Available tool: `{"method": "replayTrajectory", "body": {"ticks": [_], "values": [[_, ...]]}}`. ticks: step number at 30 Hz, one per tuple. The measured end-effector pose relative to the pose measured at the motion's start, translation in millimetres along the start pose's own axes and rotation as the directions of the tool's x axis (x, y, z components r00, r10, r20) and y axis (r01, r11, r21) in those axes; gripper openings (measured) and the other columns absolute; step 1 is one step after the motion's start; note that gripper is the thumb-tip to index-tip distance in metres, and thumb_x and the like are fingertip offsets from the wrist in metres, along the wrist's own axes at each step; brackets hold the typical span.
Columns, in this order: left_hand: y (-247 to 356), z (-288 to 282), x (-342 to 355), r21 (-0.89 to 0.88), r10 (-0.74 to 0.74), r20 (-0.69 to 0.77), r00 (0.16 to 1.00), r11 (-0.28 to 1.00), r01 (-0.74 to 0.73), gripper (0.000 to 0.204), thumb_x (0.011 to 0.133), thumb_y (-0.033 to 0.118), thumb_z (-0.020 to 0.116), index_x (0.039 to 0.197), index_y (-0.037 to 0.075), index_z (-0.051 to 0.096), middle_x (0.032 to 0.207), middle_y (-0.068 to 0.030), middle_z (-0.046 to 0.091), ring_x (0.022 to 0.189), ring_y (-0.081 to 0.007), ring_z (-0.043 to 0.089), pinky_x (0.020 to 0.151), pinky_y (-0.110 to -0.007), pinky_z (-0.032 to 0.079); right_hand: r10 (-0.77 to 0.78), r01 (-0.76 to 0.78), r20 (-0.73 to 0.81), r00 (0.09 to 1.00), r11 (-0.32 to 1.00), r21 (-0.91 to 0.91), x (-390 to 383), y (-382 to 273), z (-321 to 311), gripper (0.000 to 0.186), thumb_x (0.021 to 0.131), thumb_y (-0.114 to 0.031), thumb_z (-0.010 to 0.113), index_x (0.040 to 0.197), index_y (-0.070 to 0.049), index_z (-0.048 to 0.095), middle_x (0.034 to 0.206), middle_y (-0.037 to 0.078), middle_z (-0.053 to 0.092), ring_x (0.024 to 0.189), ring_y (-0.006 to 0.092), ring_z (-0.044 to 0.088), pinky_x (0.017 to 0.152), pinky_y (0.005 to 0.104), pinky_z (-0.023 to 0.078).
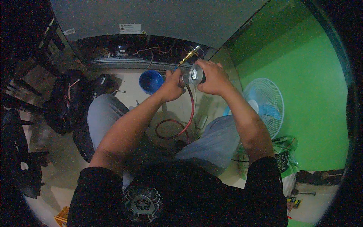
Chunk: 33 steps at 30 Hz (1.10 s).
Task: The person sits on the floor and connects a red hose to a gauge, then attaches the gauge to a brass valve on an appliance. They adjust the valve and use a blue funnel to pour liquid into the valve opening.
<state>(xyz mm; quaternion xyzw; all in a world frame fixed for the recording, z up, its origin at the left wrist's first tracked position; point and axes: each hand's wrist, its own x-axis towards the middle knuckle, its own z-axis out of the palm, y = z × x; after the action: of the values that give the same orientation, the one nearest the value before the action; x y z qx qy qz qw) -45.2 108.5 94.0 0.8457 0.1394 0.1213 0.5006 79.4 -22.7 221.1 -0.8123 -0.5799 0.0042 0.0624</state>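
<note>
I hold a small metal canister (196,74) with a round silver end in front of me. My right hand (213,78) is wrapped around its body. My left hand (172,84) pinches a fitting on its left side. A brass nozzle (188,56) sticks out beyond the hands, toward the open compartment at the base of a grey appliance (166,17). A red hose (188,113) runs from the fitting down to a coil on the floor between my knees.
A blue bowl (150,81) sits on the floor by the appliance. A black tool bag (67,100) lies to my left. A blue-bladed floor fan (264,104) stands at my right against the green wall (302,75). A green bag (285,155) lies below the fan.
</note>
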Motion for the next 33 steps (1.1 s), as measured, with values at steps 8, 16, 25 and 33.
{"method": "replayTrajectory", "body": {"ticks": [8, 16, 25, 33], "values": [[-3, 4, 2, 0.040, 0.003, -0.022, 1.000, 0.999, -0.002, 0.077, 0.071, 0.011, 0.076, 0.135, 0.007, 0.033, 0.128, -0.0223, 0.044, 0.120, -0.0439, 0.036, 0.106, -0.052, 0.031, 0.002, 0.001, 0.060, 0.998, 0.999, -0.049, 1, 1, -4, 0.074, 0.057, -0.021, 0.071, 0.127, -0.007, 0.051, 0.126, 0.015, 0.059, 0.119, 0.0328, 0.054, 0.098, 0.0503, 0.039], [3, 3, 1, 0.001, 0.015, -0.048, 0.999, 1.000, -0.015, 0.068, 0.069, 0.007, 0.075, 0.126, 0.003, 0.039, 0.121, -0.0292, 0.041, 0.119, -0.0464, 0.039, 0.101, -0.048, 0.040, -0.043, 0.042, -0.026, 0.999, 0.999, -0.027, 0, 3, 0, 0.066, 0.055, -0.019, 0.071, 0.118, -0.009, 0.055, 0.113, 0.015, 0.063, 0.110, 0.0351, 0.057, 0.092, 0.0464, 0.041], [8, 2, 0, 0.052, -0.008, -0.029, 1.000, 0.999, 0.010, 0.077, 0.069, 0.009, 0.078, 0.135, 0.004, 0.038, 0.123, -0.0212, 0.049, 0.115, -0.0400, 0.040, 0.102, -0.048, 0.036, -0.041, 0.040, -0.008, 0.999, 0.999, -0.031, 0, 0, -4, 0.067, 0.056, -0.019, 0.071, 0.119, -0.008, 0.054, 0.119, 0.013, 0.061, 0.113, 0.0339, 0.056, 0.094, 0.0465, 0.040], [9, -1, -1, 0.056, -0.008, -0.008, 1.000, 0.998, 0.008, 0.078, 0.069, 0.011, 0.078, 0.135, 0.004, 0.036, 0.122, -0.0216, 0.050, 0.116, -0.0417, 0.039, 0.103, -0.048, 0.035, -0.024, 0.024, 0.020, 1.000, 1.000, -0.020, 0, -6, -9, 0.070, 0.056, -0.018, 0.071, 0.123, -0.007, 0.053, 0.121, 0.015, 0.060, 0.115, 0.0334, 0.055, 0.096, 0.0467, 0.040]]}}
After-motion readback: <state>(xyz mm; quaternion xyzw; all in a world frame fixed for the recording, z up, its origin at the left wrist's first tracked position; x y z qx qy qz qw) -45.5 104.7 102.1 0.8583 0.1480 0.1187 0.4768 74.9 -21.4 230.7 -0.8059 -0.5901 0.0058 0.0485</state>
